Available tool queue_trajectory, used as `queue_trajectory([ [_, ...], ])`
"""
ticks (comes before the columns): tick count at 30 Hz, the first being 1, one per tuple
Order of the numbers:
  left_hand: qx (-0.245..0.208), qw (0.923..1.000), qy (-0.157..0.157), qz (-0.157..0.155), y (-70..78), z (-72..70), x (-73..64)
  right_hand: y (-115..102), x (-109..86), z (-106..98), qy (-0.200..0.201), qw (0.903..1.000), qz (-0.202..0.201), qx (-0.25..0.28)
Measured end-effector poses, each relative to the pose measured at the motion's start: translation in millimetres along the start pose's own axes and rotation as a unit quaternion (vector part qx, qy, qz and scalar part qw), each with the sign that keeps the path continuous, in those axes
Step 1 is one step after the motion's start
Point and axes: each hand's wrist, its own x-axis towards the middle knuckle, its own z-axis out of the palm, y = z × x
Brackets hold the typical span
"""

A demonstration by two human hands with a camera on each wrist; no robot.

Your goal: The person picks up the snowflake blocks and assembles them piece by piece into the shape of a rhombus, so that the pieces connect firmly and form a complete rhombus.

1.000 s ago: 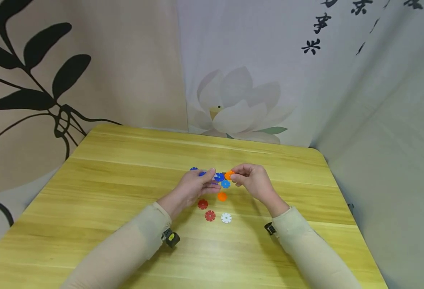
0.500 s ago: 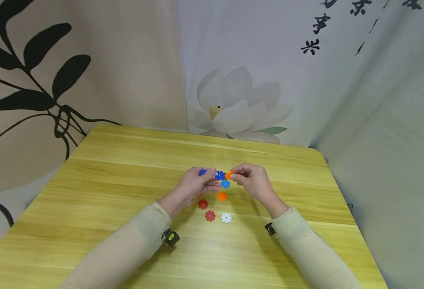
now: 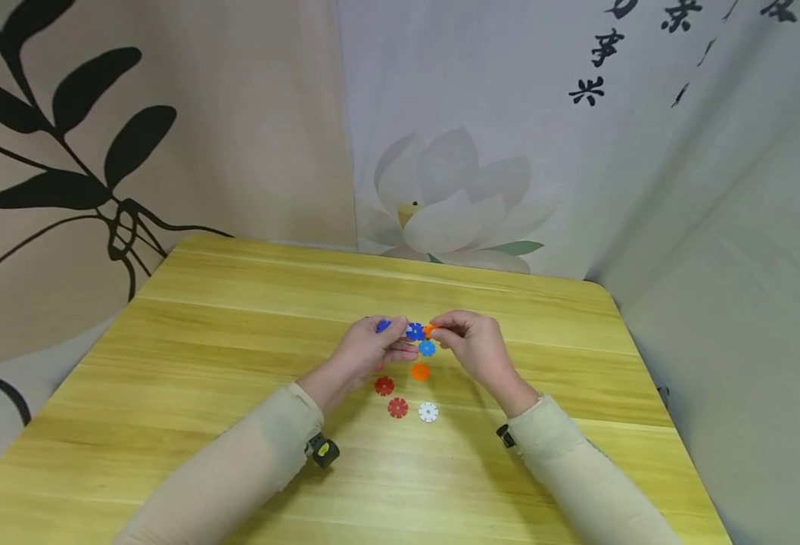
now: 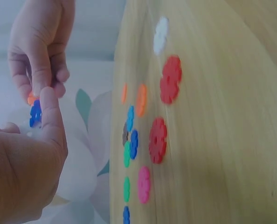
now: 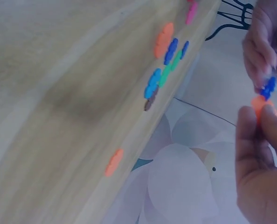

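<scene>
So both hands are busy over the middle of the wooden table (image 3: 182, 341), and neither one is letting go of anything. The left hand (image 3: 359, 352) has thumb and fingers pinched together, with a dark blue disc (image 3: 415, 331) poking out to the right and a sliver of white (image 3: 409, 330) right at the fingertips. The right hand (image 3: 474, 342) is pinching an orange disc (image 5: 257, 102) from the right side. From the right wrist camera the rims of those two discs meet, but I honestly can't tell if the notches are slotted together. Another dark blue bit (image 3: 383, 325) shows behind the left thumb, no idea whether it's joined on.

Below them on the wood there's a light blue disc (image 3: 427, 348), then coming nearer, a loose orange one (image 3: 421, 372), two red discs (image 3: 397, 408) to the left and a white disc (image 3: 428, 412) right of the nearer red. The left wrist camera also catches green discs (image 4: 126, 189), a brown disc (image 4: 125, 134) and a pink disc (image 4: 144, 185). Past the far edge hangs a pale curtain (image 3: 474, 60) with a lotus print (image 3: 457, 189).
</scene>
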Motion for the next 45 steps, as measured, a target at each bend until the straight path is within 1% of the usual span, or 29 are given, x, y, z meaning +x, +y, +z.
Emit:
queue_trajectory([
  [2, -0.007, 1.0, -0.003, -0.001, 0.5, 0.9, -0.9, 0.6, -1.1, 1.2, 0.016, 0.9998, -0.013, -0.003],
  [5, -0.011, 0.9999, -0.005, 0.001, 1.8, 2.4, -2.1, 2.9, -2.5, 3.2, 0.029, 0.9994, -0.02, 0.006],
  [7, -0.013, 0.9999, -0.003, 0.0, 2.4, 3.2, -2.9, 4.1, -3.3, 4.2, 0.031, 0.9993, -0.012, 0.019],
  [11, -0.017, 0.9999, -0.001, -0.002, 3.1, 4.2, -4.0, 7.0, -4.8, 5.6, 0.031, 0.9983, 0.017, 0.045],
  [14, -0.021, 0.9998, -0.005, -0.003, 4.4, 4.7, -5.0, 8.2, -4.5, 5.3, 0.036, 0.9971, 0.026, 0.062],
  [24, -0.028, 0.9996, 0.002, -0.009, 7.4, 4.8, -6.0, 5.2, -4.2, 6.1, 0.043, 0.9963, -0.01, 0.074],
  [30, -0.034, 0.9994, 0.002, -0.001, 6.8, 4.9, -5.9, 6.2, -3.7, 9.3, 0.048, 0.9957, -0.034, 0.072],
  [32, -0.036, 0.9994, 0.002, -0.001, 6.3, 5.3, -5.6, 6.4, -3.7, 9.2, 0.048, 0.996, -0.035, 0.067],
  [35, -0.034, 0.9994, -0.01, 0.0, 5.9, 6.7, -3.8, 6.9, -3.3, 6.9, 0.047, 0.9966, -0.013, 0.066],
  [38, -0.026, 0.9987, -0.042, 0.006, 8.4, 8.1, -1.5, 8.2, -2.6, 2.1, 0.05, 0.9951, 0.031, 0.079],
  [41, -0.024, 0.997, -0.073, 0.011, 12.0, 6.2, 0.0, 11.7, -2.6, -3.4, 0.052, 0.9923, 0.062, 0.094],
  [43, -0.035, 0.9964, -0.077, 0.005, 12.7, 2.5, 0.8, 14.9, -3.1, -6.2, 0.047, 0.9917, 0.073, 0.095],
  [45, -0.039, 0.9966, -0.073, -0.005, 12.3, -1.6, 0.8, 17.6, -3.8, -8.2, 0.043, 0.992, 0.077, 0.09],
])
